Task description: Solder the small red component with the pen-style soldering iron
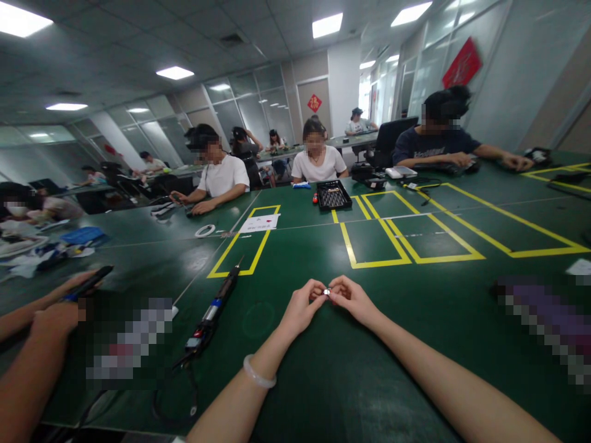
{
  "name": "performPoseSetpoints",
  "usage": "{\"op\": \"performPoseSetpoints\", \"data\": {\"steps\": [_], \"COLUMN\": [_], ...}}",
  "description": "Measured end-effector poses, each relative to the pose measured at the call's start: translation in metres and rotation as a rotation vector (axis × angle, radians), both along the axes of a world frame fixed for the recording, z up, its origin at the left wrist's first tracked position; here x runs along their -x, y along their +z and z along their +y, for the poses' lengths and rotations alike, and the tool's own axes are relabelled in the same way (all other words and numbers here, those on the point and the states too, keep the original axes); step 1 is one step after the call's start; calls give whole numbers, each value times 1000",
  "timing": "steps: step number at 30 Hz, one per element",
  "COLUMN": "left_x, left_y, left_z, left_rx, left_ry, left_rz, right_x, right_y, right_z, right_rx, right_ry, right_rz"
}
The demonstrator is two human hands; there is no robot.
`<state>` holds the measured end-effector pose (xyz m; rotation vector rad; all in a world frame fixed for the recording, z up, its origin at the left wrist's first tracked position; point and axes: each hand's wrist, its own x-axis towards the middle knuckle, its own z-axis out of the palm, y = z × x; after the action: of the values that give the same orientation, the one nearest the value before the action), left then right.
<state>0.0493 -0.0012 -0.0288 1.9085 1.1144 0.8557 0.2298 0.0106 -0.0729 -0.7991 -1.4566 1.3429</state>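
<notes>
My left hand (302, 306) and my right hand (351, 299) meet over the green table (295, 381), fingertips pinched together. Between them is a small shiny metal piece (327, 291); a bit of red shows beside it, and its kind is too small to tell. Both hands are closed on it. To the left of my left hand lies an electric screwdriver (213, 309) with a dark body, its bit pointing away from me and its cable running toward the near edge. A pale bangle circles my left wrist.
Yellow tape outlines (376, 266) mark the table ahead. Farther back stands a black tray (333, 195) with small parts. A white paper (260, 223) and a white ring roll (205, 231) lie left of centre. At far left, another person's hands (60, 307) hold a dark tool. Several people sit opposite.
</notes>
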Motion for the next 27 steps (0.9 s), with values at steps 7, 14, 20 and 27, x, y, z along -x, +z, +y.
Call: {"op": "performPoseSetpoints", "data": {"steps": [7,14,20,27], "left_x": [2,6,68,217], "left_y": [-3,12,47,17], "left_z": [2,-3,-27,-55], "left_rx": [-5,-57,-208,-91], "left_ry": [7,13,141,592], "left_rz": [0,118,420,847], "right_x": [0,0,-1,0], "right_y": [1,3,6,9], "right_z": [-1,-3,-3,-6], "right_rx": [-104,-142,-109,-102], "right_ry": [-40,-82,-53,-65], "right_rz": [-126,-237,-296,-323]}}
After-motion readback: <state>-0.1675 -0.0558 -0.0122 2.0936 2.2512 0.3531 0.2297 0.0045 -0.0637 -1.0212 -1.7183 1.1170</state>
